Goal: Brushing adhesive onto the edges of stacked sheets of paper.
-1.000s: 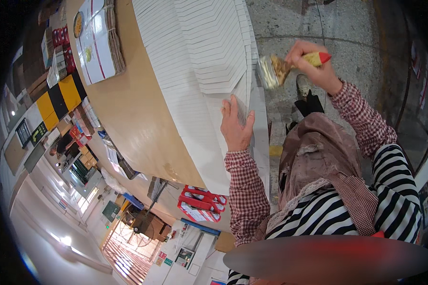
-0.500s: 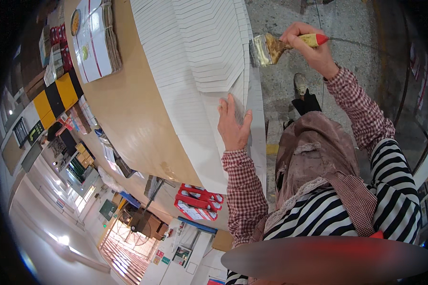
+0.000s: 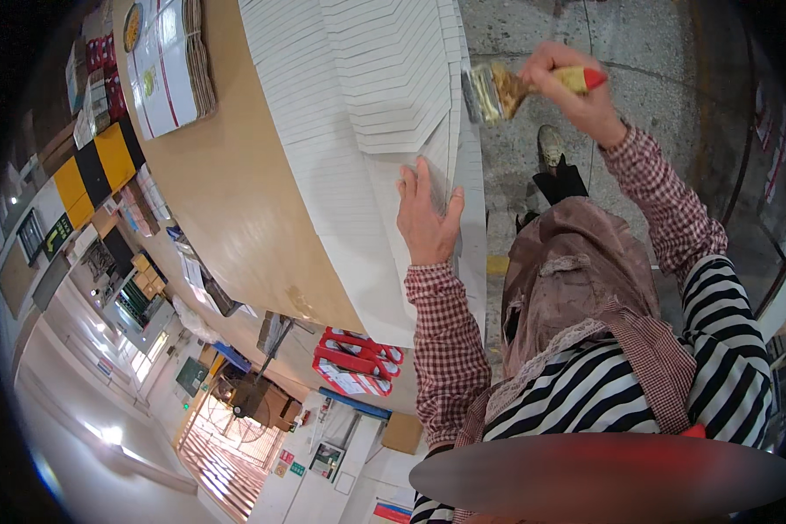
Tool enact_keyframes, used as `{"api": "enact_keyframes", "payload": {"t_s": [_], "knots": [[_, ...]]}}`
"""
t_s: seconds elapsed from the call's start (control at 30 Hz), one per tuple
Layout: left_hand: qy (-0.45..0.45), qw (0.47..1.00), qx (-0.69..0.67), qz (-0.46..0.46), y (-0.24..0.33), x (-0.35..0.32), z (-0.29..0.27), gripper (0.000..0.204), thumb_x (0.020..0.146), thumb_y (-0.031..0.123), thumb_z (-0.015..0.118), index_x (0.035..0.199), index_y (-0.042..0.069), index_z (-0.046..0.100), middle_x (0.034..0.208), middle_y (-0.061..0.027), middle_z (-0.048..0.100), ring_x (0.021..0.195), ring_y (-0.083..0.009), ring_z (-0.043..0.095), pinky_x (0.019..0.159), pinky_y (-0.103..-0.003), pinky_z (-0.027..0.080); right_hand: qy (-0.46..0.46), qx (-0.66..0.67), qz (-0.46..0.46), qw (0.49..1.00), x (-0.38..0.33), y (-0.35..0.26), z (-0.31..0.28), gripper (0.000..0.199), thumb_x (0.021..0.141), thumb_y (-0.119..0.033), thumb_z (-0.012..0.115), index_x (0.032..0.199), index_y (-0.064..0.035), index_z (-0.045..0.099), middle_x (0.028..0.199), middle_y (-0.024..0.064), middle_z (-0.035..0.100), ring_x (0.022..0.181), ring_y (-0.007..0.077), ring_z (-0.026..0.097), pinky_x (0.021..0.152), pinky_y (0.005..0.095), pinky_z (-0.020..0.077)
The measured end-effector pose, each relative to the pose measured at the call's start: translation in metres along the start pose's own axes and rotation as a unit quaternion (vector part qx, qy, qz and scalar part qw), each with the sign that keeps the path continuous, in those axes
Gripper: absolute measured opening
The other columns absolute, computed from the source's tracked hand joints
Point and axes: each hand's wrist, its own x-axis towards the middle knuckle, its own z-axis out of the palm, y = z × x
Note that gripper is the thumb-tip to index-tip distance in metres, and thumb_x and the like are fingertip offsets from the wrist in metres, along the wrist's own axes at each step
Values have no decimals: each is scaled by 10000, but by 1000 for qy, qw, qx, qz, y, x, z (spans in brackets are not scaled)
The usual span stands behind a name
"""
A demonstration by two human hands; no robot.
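My right hand (image 3: 576,92) is closed round the handle of a wide paintbrush (image 3: 505,91), whose handle is yellow with a red tip. Its bristles touch or hover at the right edge of the overlapping white sheets (image 3: 384,70); which of the two I cannot tell. These sheets are fanned in stepped rows, their edges showing as thin lines. Flat on the lower part of the sheets lies my left hand (image 3: 428,214), fingers spread and pointing away from me. A checked sleeve covers each forearm.
A tan tabletop (image 3: 227,201) carries the sheets and, at far left, a stack of printed flat cartons (image 3: 166,70). Red and white packages (image 3: 354,360) sit beyond the table's lower end. The concrete floor (image 3: 646,44) runs along the right, with my shoe (image 3: 550,147) on it.
The brush has shifted slightly right and the left hand a little up the sheets. The whole view has turned slightly. Both hands keep the same hold.
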Motion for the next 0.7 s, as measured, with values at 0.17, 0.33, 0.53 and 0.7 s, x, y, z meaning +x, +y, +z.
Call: {"api": "enact_keyframes", "payload": {"t_s": [0.17, 0.33, 0.53, 0.7], "knots": [[3, 1000, -7, -2, -1, 1, -1, 695, 798, 297, 642, 1356, -31, 387, 1332, -324, 411, 1277, -445, 368, 1085, -456, 277, -70, 44, 37, 996, -36, -20, 18, 88, 842, -54, 601, 774, -10, 564, 780, 57, 603, 741, 132, 581, 667, 277, 470], [-1, 1000, 4, 10, -1, 2, 0, 706, 799, 309, 644, 1365, -21, 380, 1342, -322, 402, 1269, -464, 369, 1059, -458, 308, -38, 1, -14, 999, -18, -19, 9, 100, 853, -74, 585, 786, -1, 567, 800, 54, 604, 723, 136, 576, 660, 276, 463], [9, 1000, 13, 23, -4, 1, 1, 704, 803, 319, 638, 1365, -18, 380, 1343, -330, 393, 1253, -494, 369, 1033, -471, 333, -53, -11, 30, 998, -43, -28, 26, 114, 819, -64, 602, 745, 11, 558, 744, 58, 579, 672, 140, 557, 615, 276, 440], [43, 997, 63, 9, 5, -1, 13, 721, 804, 344, 647, 1375, -2, 375, 1334, -325, 404, 1250, -484, 375, 1066, -469, 296, -81, 48, 97, 991, -68, -42, 23, 114, 814, -61, 604, 744, 18, 561, 753, 72, 584, 696, 145, 565, 628, 284, 445]]}}
